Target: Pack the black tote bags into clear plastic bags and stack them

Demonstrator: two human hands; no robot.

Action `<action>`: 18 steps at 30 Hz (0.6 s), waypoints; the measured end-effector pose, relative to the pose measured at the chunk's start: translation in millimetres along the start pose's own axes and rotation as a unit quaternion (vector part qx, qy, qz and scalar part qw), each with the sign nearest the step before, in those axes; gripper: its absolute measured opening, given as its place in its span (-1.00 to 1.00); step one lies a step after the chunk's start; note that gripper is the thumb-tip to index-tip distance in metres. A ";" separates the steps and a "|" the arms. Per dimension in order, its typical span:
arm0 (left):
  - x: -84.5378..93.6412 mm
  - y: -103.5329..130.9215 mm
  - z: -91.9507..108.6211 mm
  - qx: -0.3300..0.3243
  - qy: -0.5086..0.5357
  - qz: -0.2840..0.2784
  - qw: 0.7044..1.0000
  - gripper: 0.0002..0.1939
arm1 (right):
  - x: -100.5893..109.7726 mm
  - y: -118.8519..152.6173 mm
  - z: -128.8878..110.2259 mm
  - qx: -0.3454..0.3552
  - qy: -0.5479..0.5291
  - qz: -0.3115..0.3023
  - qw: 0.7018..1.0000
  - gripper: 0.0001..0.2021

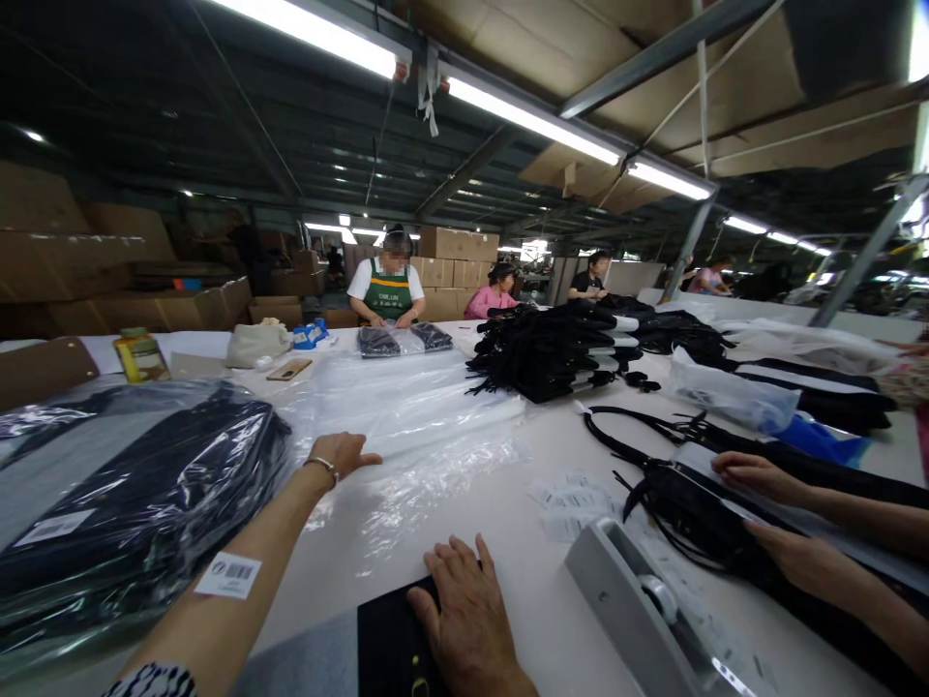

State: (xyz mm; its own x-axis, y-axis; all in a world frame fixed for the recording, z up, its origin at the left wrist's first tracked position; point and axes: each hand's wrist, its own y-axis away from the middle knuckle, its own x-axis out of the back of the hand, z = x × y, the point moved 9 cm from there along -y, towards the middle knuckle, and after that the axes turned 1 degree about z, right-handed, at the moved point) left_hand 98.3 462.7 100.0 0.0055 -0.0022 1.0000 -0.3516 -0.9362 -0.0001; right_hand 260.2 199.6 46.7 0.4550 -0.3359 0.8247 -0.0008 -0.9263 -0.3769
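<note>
My left hand (338, 457), with a bracelet at the wrist, reaches over a layer of clear plastic bags (406, 411). Its thumb points right, apart from the fingers, which are bent and partly hidden; no grip on the plastic shows. A white barcode sticker (228, 575) is stuck to my left forearm. My right hand (468, 610) lies flat, fingers spread, on the black end of a grey-and-black fabric item (388, 629) at the table's near edge. Right of that hand stands a grey metal tape dispenser (624, 600).
Plastic-wrapped dark goods (145, 484) are piled at left. Black strapped items (552, 348) form a heap mid-table. White labels (577, 503) lie near the dispenser. At right, another person's hands (762, 476) handle a black bag (689, 503). Across the table, a person in a green apron (392, 290) handles a wrapped package (403, 339).
</note>
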 end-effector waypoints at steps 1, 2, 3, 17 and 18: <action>0.2 2.5 2.9 -0.011 0.009 -0.008 1.000 -0.51 | 0.4 -0.1 -0.1 -0.001 -0.002 0.000 1.000 -0.58; 0.8 5.3 5.7 -0.021 0.017 -0.014 1.000 -0.52 | 1.1 -0.2 -0.1 -0.002 -0.005 0.002 1.000 -0.58; 2.0 8.4 8.1 -0.027 0.022 -0.017 0.999 -0.55 | 2.2 -0.3 -0.2 -0.003 -0.007 0.006 1.000 -0.59; 88.1 123.4 51.7 0.030 0.162 0.022 0.986 -0.59 | 23.5 -1.0 -7.3 0.020 -0.023 0.046 0.998 -0.51; 82.9 139.7 64.9 0.024 0.202 0.003 0.979 -0.60 | 29.0 -0.2 -11.7 0.025 -0.028 0.048 0.998 -0.49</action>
State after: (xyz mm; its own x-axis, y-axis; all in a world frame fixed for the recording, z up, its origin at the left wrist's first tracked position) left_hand 110.5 308.8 182.5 -0.3701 0.1233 0.9208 -0.3070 -0.9517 0.0041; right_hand 263.0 188.0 75.6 0.5038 -0.4116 0.7594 -0.0032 -0.8800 -0.4749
